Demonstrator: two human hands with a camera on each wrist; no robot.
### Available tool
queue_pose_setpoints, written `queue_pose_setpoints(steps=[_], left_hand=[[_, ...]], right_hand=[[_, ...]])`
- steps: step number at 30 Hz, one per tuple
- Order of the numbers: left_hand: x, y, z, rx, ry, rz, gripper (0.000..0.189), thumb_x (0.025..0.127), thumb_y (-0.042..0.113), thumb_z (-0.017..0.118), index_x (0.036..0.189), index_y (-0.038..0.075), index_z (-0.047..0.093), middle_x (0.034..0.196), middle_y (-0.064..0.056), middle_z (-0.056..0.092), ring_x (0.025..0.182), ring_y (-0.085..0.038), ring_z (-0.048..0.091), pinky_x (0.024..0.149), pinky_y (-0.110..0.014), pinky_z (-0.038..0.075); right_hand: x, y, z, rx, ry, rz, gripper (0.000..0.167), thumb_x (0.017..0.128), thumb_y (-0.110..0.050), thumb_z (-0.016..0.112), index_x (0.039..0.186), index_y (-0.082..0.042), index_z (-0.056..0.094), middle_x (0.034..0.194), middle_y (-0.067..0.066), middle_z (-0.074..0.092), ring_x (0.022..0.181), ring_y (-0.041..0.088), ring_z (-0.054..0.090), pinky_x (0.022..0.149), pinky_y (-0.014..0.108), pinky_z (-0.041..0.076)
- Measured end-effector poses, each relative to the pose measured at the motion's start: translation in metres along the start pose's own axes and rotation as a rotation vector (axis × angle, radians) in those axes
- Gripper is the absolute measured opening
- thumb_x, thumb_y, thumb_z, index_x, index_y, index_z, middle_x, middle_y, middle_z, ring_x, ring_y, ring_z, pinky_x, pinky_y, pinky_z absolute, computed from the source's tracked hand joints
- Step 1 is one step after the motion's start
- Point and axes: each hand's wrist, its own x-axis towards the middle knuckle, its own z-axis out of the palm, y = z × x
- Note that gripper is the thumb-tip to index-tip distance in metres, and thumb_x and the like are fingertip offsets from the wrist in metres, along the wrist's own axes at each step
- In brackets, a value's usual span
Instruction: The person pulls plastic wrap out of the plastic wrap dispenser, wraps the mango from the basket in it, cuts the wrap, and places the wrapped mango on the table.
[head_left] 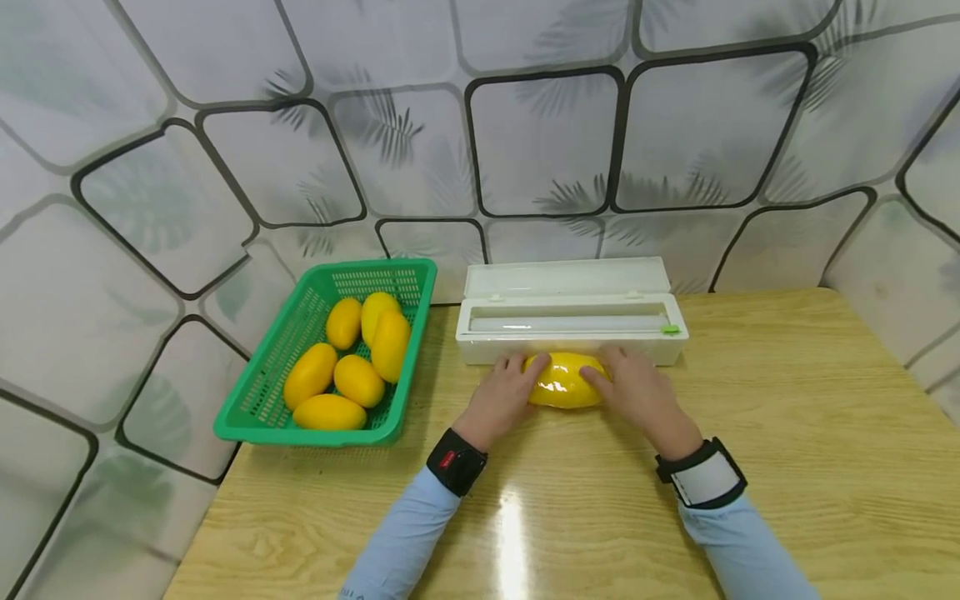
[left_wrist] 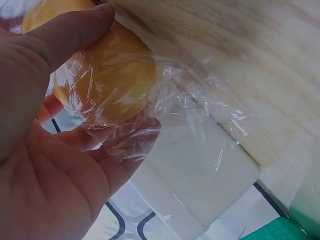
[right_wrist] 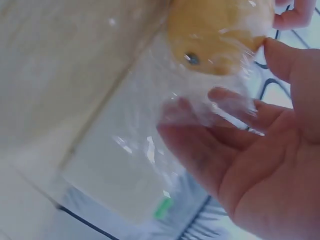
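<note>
A yellow mango point(head_left: 564, 380), wrapped in shiny cling film, lies crosswise between both hands near the front of the white cling film dispenser point(head_left: 570, 348). My left hand point(head_left: 502, 398) holds one end, its thumb over the mango and its fingers curled beneath the loose film point(left_wrist: 200, 100) in the left wrist view. At the other end, my right hand point(head_left: 645, 400) has its thumb against the fruit and its bent fingers at the film point(right_wrist: 155, 120). A dark stem spot point(right_wrist: 191, 58) shows through the wrap in the right wrist view.
The dispenser's lid point(head_left: 566, 277) stands raised, with a film roll point(head_left: 570, 323) inside and a green slider point(head_left: 670, 330) at its right. To the left, a green basket point(head_left: 232, 427) carries several unwrapped mangoes point(head_left: 311, 375). Patterned sheeting point(head_left: 543, 142) rises behind the wooden table point(head_left: 787, 400).
</note>
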Motion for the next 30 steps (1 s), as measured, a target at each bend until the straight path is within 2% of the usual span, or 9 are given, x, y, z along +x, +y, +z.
queue_pose_setpoints(steps=[2,5,7,9,12,15,21,27,30], left_hand=[[0.0,-0.001,0.0,0.006,0.009,0.006,0.075,0.079,0.023,0.085,0.139,0.016,0.041,0.126,-0.016,0.052,0.107,-0.033,0.058,0.084,-0.036,0.056],[0.0,-0.001,0.001,0.017,0.024,0.016,0.076,0.079,0.023,0.086,0.139,0.016,0.041,0.124,-0.016,0.053,0.105,-0.033,0.059,0.083,-0.036,0.056],[-0.001,0.0,0.0,0.032,0.03,0.021,0.075,0.079,0.024,0.086,0.139,0.015,0.042,0.124,-0.016,0.053,0.105,-0.033,0.059,0.084,-0.036,0.056],[-0.001,0.0,0.0,0.039,0.03,0.024,0.075,0.079,0.025,0.086,0.14,0.015,0.043,0.124,-0.016,0.053,0.105,-0.033,0.059,0.084,-0.036,0.056],[-0.001,0.001,-0.001,0.045,0.03,0.027,0.074,0.079,0.025,0.085,0.14,0.015,0.044,0.123,-0.017,0.055,0.106,-0.032,0.059,0.086,-0.035,0.056],[-0.001,0.0,-0.002,0.039,0.042,0.032,0.074,0.079,0.024,0.085,0.14,0.015,0.044,0.12,-0.017,0.056,0.104,-0.032,0.06,0.085,-0.036,0.056],[0.0,-0.001,-0.005,0.014,0.038,0.04,0.075,0.08,0.025,0.085,0.141,0.016,0.042,0.122,-0.018,0.055,0.106,-0.033,0.059,0.086,-0.036,0.056],[-0.002,-0.002,-0.006,-0.006,0.019,0.042,0.075,0.081,0.025,0.083,0.143,0.016,0.041,0.124,-0.019,0.055,0.109,-0.034,0.058,0.085,-0.038,0.056],[-0.002,-0.002,-0.008,-0.025,-0.011,0.032,0.075,0.083,0.024,0.082,0.146,0.016,0.04,0.127,-0.02,0.054,0.111,-0.035,0.058,0.084,-0.038,0.057]], right_hand=[[-0.002,-0.004,-0.002,-0.055,0.057,-0.054,0.048,0.095,-0.029,0.068,0.128,0.005,0.058,0.122,0.028,0.059,0.113,0.043,0.056,0.091,0.056,0.05],[-0.005,-0.011,-0.003,-0.092,0.138,-0.221,0.047,0.087,-0.019,0.077,0.124,0.005,0.061,0.122,0.027,0.058,0.116,0.043,0.054,0.098,0.055,0.047],[-0.007,-0.015,-0.001,-0.112,0.153,-0.326,0.047,0.082,-0.013,0.081,0.122,0.004,0.062,0.122,0.025,0.058,0.117,0.042,0.054,0.1,0.053,0.046],[-0.008,-0.018,0.003,-0.134,0.134,-0.387,0.049,0.08,-0.007,0.083,0.123,0.003,0.062,0.125,0.024,0.056,0.118,0.04,0.054,0.1,0.051,0.047],[-0.011,-0.019,0.009,-0.148,0.09,-0.399,0.053,0.076,0.001,0.082,0.125,0.001,0.06,0.126,0.025,0.054,0.117,0.04,0.054,0.097,0.051,0.049],[-0.011,-0.017,0.014,-0.12,0.072,-0.369,0.059,0.074,0.008,0.081,0.127,-0.002,0.057,0.124,0.026,0.053,0.113,0.042,0.053,0.094,0.053,0.05],[-0.008,-0.011,0.018,-0.051,0.069,-0.33,0.066,0.072,0.013,0.08,0.128,-0.006,0.052,0.125,0.025,0.049,0.114,0.042,0.05,0.097,0.055,0.048],[-0.005,-0.004,0.022,-0.01,0.084,-0.351,0.069,0.067,0.016,0.081,0.126,-0.006,0.052,0.125,0.023,0.046,0.115,0.042,0.049,0.099,0.056,0.046],[-0.003,-0.001,0.023,0.012,0.086,-0.37,0.07,0.066,0.016,0.082,0.126,-0.005,0.053,0.125,0.024,0.046,0.114,0.042,0.049,0.098,0.056,0.046]])
